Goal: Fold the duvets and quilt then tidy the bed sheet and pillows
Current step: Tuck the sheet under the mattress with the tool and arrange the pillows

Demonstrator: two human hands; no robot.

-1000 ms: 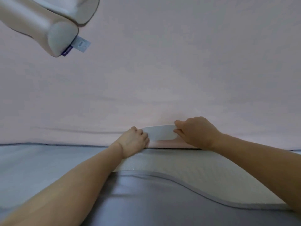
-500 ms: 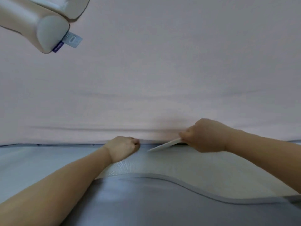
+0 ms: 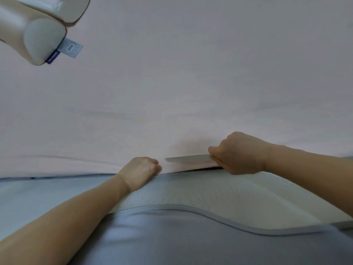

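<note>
Two bare hands are seen at the near edge of a pale pink, smooth cotton bed sheet (image 3: 191, 83), which fills most of the frame and is stretched nearly flat, with only faint creases across the middle; the hem appears to be drawn taut so that it can be tucked against the grey-blue mattress with its white mesh side panel (image 3: 219, 194) along the lower part of the frame. A thin, white, flat blade-shaped tucking tool (image 3: 188, 159) is pinched in the right hand (image 3: 238, 153) at centre right, fingers curled closed round its end, its tip pointed toward the left hand; it is judged to be held low for pushing fabric into the gap. The left hand (image 3: 140, 172), at lower centre, is bunched into a fist at the sheet's edge; whether fabric is gripped inside it cannot be told. One cream, rounded foam pillow (image 3: 28, 33) with a pale label (image 3: 71, 47) is left in the upper left corner, resting on the sheet, well apart from both hands.
</note>
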